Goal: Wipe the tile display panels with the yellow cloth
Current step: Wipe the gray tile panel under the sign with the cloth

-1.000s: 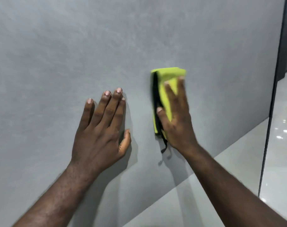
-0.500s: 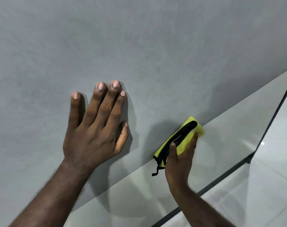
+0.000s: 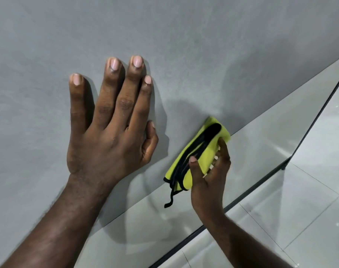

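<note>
Head view: wiping the low edge of the grey tile panel point(image 3: 193, 41).
My left hand point(image 3: 106, 140) lies flat on it, fingers straight and slightly spread. My right hand point(image 3: 209, 176) pinches the folded yellow cloth point(image 3: 195, 151) between thumb and fingers, against the panel's bottom edge. Next, I judge, comes a firm stroke across a fresh strip.

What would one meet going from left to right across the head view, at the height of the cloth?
left hand → yellow cloth → black frame edge → glossy floor. The right hand grips the cloth and overlaps it, so it has no clear place in the order.
</note>
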Demonstrator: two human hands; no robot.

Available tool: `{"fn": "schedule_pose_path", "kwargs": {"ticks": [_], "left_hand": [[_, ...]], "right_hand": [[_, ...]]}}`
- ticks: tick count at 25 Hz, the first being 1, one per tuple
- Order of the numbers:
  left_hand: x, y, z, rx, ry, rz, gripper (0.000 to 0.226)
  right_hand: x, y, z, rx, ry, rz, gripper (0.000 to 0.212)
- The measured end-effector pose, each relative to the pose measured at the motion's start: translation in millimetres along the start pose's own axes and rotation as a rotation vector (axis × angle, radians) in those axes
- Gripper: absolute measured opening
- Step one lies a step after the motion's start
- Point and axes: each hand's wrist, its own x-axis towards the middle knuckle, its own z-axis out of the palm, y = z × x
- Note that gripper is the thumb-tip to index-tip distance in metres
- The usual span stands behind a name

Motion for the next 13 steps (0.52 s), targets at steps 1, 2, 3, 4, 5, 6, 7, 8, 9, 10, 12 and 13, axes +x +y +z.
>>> {"fn": "schedule_pose_path", "kwargs": {"ticks": [1, 2, 3, 4, 5, 6, 7, 8, 9, 10, 12, 13], "left_hand": [[0, 0, 0, -0.015, 0.0, -0.005, 0.073], [0, 0, -1, -0.028, 0.001, -0.01, 0.072], [1, 0, -2, -0.032, 0.003, -0.014, 0.071], [1, 0, -2, -0.03, 0.007, -0.012, 0.07], [1, -1, -3, -0.028, 0.009, -0.007, 0.069], [1, -1, -3, -0.03, 0.009, -0.002, 0.068], [1, -2, -2, -0.037, 0.008, 0.0, 0.067], [1, -2, -2, -0.049, 0.006, -0.002, 0.067], [1, -1, -1, -0.058, 0.005, -0.005, 0.067], [1, -1, -1, -0.06, 0.004, -0.005, 0.067], [1, -1, -2, -0.054, 0.015, 0.0, 0.068], [2, -2, -3, -0.058, 0.022, 0.003, 0.069]], "right_hand": [[3, 3, 1, -0.04, 0.01, -0.025, 0.078], [14, 9, -1, -0.095, 0.057, 0.061, 0.077], [24, 10, -2, -0.071, 0.099, 0.272, 0.076], [31, 13, -5, -0.031, 0.114, 0.445, 0.075], [34, 6, -6, -0.023, 0.131, 0.487, 0.074], [30, -8, -8, -0.064, 0.097, 0.324, 0.074], [24, -20, -8, -0.089, 0.056, 0.148, 0.074], [18, -26, -6, -0.11, 0.022, -0.017, 0.073], [19, -23, -8, -0.163, 0.031, -0.082, 0.073], [28, -20, -10, -0.188, 0.059, -0.034, 0.072], [46, -22, -14, -0.062, 0.091, 0.343, 0.072], [53, -27, -17, -0.044, 0.097, 0.391, 0.072]]}}
